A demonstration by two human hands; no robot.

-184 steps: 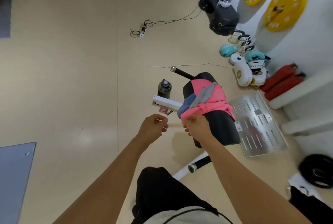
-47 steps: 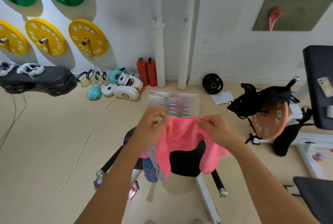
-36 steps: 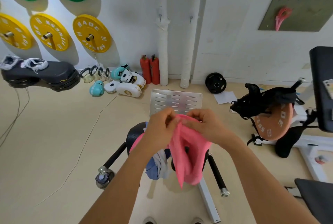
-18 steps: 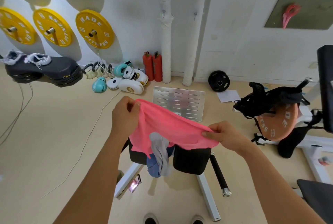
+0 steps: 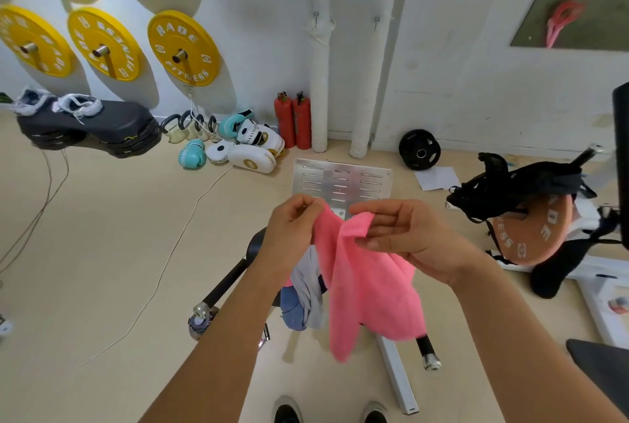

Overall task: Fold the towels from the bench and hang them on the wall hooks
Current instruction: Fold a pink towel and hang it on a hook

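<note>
Pink towel [image 5: 360, 283] held up in the air in front of the body, above the counter [image 5: 253, 245], with its long axis hanging straight down toward the floor. Two top corners brought close together, almost meeting, just below the silver slotted plate [image 5: 342, 181] as seen from the head. Left hand [image 5: 292, 230] clenched on the left corner, pinching it with curled fingers. Right hand [image 5: 408, 239] grasping the right corner between thumb and nearly straight fingers, just beside the left hand and at the same height. Both hands equally near to the towel; neither one free.

Under the towel, grey cloth [image 5: 308, 286] and blue cloth [image 5: 292, 307] draped over the counter, waiting, well below the hands. Two small wall hooks [image 5: 316, 16] far above the towel, on the wall beyond the counter, so probably a raise forward and up is needed after the folding. Likely next: join the two corners in one hand, then halve the hanging length.
</note>
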